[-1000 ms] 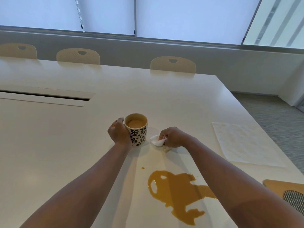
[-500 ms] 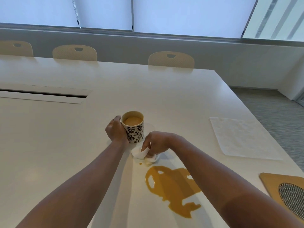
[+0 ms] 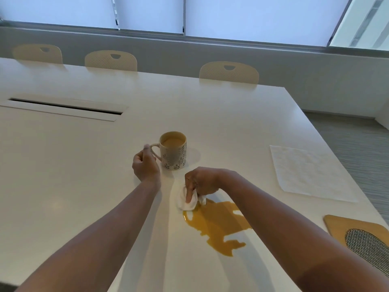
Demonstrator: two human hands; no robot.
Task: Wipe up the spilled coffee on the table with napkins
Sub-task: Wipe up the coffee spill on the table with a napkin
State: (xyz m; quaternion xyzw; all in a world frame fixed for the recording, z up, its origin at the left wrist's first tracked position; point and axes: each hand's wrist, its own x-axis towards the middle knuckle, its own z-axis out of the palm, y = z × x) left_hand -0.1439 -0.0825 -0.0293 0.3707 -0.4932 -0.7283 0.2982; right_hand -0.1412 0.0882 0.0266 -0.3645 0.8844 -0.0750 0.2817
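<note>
Since the earlier frames the right hand [image 3: 203, 182] has slid its crumpled white napkin [image 3: 188, 201] back to the spilled coffee [image 3: 216, 225], touching the puddle's far edge, while the left hand [image 3: 145, 165] has let go of the mug [image 3: 173, 150] and hovers loosely curled beside its handle. Right fingers pinch the napkin, pressing it to the table [image 3: 84, 165]. The spill is a ragged tan pool, partly hidden by the right forearm. A flat napkin sheet [image 3: 307, 171] lies near the table's right edge.

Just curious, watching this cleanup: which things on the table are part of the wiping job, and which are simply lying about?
Part of the job:
right hand pressing the crumpled napkin
coffee spill
table
flat napkin

Lying about:
mug, by the left hand
mat
chairs
</note>
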